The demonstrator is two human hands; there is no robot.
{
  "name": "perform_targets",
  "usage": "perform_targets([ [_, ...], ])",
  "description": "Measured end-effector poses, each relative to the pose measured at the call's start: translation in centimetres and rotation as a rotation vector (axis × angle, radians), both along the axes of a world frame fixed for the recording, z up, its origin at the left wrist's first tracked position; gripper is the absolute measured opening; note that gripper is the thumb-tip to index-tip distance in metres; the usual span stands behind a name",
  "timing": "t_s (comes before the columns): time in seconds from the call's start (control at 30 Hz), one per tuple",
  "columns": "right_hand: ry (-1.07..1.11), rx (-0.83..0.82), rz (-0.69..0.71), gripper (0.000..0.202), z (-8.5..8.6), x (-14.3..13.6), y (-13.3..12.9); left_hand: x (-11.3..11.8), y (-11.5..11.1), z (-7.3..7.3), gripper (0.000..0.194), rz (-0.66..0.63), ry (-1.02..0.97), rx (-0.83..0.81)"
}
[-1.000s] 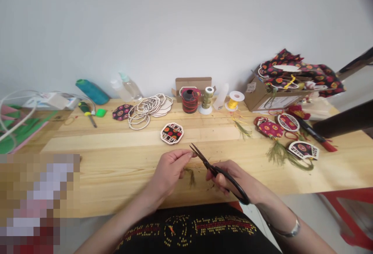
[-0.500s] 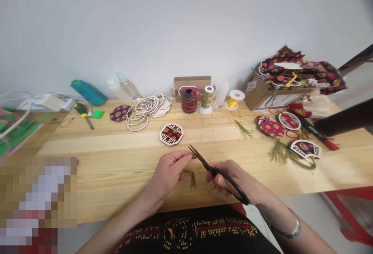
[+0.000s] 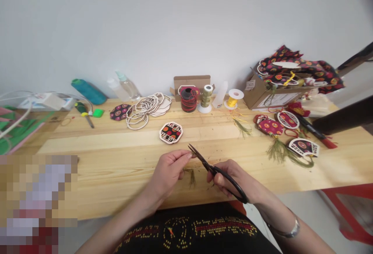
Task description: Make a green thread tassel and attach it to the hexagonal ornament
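My left hand [image 3: 171,168] pinches a small olive-green thread tassel [image 3: 191,177], whose strands hang below the fingers. My right hand [image 3: 230,178] is closed around black-handled scissors [image 3: 217,170]. Their narrow blades, slightly parted, point up and left, close beside my left fingertips. Whether the blades touch the thread is too small to tell. Beyond my hands lies a flat pendant [image 3: 171,132] with a pale cut-out frame over dark patterned cloth. Dark thread bits are scattered on the wooden table [image 3: 116,168] around the scissors.
Pale cut-out frames [image 3: 148,108], a red-and-black thread spool [image 3: 189,100], an olive spool [image 3: 207,98] and a yellow spool [image 3: 233,100] stand along the back. Finished tasselled pendants [image 3: 271,125] and a cardboard box [image 3: 271,92] of cloth are at right. A screwdriver [image 3: 84,114] lies left.
Both hands, the tassel and the scissors hold almost the same position. The view has shifted very slightly.
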State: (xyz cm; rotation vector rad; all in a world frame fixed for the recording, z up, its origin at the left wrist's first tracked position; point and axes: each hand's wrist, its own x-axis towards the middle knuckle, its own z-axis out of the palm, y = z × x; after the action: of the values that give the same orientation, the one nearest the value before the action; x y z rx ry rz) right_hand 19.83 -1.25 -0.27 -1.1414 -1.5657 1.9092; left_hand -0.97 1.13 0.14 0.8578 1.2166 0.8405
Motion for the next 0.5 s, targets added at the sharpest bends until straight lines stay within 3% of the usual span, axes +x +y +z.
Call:
perform_targets([
  [0.5,0.02,-0.015,-0.038,0.059,-0.42,-0.22,-0.44,-0.12,-0.26,0.13,0.027,0.061,-0.014,-0.035],
])
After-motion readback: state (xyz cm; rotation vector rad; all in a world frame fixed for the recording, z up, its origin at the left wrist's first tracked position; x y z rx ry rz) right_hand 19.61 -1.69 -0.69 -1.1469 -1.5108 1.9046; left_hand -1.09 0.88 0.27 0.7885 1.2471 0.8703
